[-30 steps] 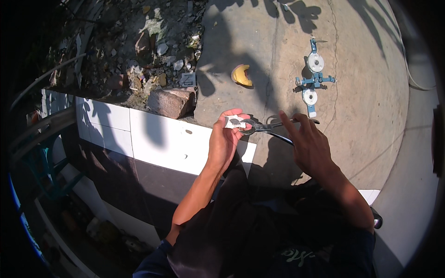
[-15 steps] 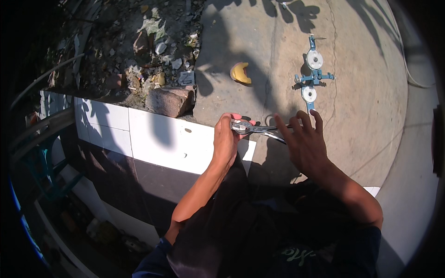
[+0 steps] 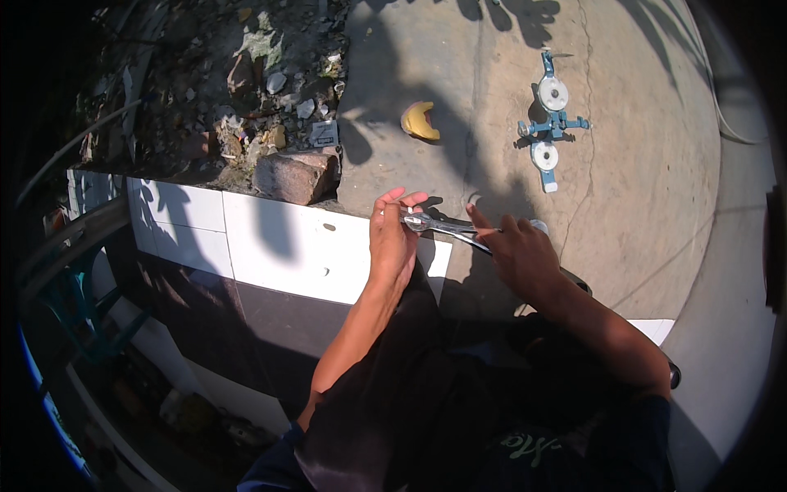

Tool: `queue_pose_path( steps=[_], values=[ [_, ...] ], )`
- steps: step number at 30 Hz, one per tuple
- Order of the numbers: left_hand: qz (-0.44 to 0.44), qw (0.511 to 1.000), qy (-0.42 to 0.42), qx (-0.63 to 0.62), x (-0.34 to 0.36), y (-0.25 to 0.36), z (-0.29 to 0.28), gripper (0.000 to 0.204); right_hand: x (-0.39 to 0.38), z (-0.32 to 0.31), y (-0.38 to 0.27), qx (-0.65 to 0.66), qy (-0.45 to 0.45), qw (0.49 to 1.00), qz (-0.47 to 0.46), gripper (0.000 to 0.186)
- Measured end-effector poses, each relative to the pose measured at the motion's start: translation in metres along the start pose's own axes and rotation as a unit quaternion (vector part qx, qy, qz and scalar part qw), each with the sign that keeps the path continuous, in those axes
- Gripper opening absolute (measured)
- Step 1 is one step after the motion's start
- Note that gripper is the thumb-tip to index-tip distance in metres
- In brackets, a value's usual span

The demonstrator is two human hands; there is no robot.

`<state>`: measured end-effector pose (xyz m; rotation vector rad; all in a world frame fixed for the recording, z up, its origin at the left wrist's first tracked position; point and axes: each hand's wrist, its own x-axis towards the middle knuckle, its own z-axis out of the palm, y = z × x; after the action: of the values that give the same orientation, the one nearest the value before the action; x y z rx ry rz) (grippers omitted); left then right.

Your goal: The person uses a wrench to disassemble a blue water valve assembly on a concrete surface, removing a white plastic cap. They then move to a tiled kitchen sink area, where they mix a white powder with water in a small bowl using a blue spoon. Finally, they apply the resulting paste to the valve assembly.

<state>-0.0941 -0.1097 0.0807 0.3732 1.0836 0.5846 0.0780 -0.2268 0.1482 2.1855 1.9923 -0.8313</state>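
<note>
My left hand [image 3: 389, 238] is closed around the head of a long metal hand tool [image 3: 443, 225], pliers-like, with two long handles, held above the edge of the white tile. A small pale piece is partly visible at its fingers; I cannot make out what it is. My right hand [image 3: 520, 254] grips the handles, its index finger raised and partly extended. Beyond my hands on the concrete lie a curved yellow object [image 3: 418, 121] and a blue cross-shaped device with two white discs [image 3: 560, 123].
Rubble and stones fill the upper left, with a large reddish rock [image 3: 291, 180] beside the white tiled ledge [image 3: 291, 258]. Dark tiles [image 3: 279, 316] run below it. A teal plastic chair [image 3: 90, 320] is at the far left. Cracked concrete [image 3: 639, 189] spreads to the right.
My right hand has shifted slightly left along the handles. The white piece that showed clearly in my left hand earlier is now mostly hidden by the fingers and tool.
</note>
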Motion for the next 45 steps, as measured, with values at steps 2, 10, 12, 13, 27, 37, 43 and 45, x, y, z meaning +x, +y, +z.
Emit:
queue_pose_path(
  steps=[2, 10, 12, 13, 27, 37, 43, 45],
  values=[
    [0.007, 1.000, -0.013, 0.007, 0.001, 0.000, -0.002, 0.030, 0.000, 0.003, -0.001, 0.062, -0.026, 0.997, 0.029, 0.057],
    [0.002, 1.000, -0.020, 0.008, -0.002, 0.017, 0.013, 0.033, -0.003, 0.007, -0.002, 0.172, 0.012, 0.983, 0.070, 0.059],
    [0.002, 1.000, -0.009, -0.025, -0.001, 0.015, 0.011, 0.030, -0.003, 0.005, -0.007, 0.109, 0.066, 0.991, 0.049, 0.061],
    [0.002, 0.999, -0.003, -0.042, 0.000, 0.015, 0.010, 0.029, -0.003, 0.005, -0.007, 0.096, 0.075, 0.992, 0.044, 0.062],
    [0.051, 0.994, -0.033, -0.086, -0.011, 0.009, 0.016, 0.014, 0.003, -0.019, -0.008, -0.065, 0.084, 0.994, 0.027, 0.064],
    [0.032, 0.998, 0.032, -0.054, 0.005, 0.007, 0.007, 0.025, 0.002, 0.015, -0.006, 0.124, -0.002, 0.991, 0.049, 0.053],
    [0.019, 1.000, 0.008, -0.011, 0.016, -0.002, -0.010, 0.031, 0.004, 0.026, -0.013, 0.250, -0.032, 0.964, 0.083, 0.049],
    [-0.016, 0.999, -0.012, -0.044, 0.019, 0.002, -0.017, 0.032, 0.005, 0.026, -0.014, 0.259, -0.059, 0.959, 0.099, 0.046]
  ],
)
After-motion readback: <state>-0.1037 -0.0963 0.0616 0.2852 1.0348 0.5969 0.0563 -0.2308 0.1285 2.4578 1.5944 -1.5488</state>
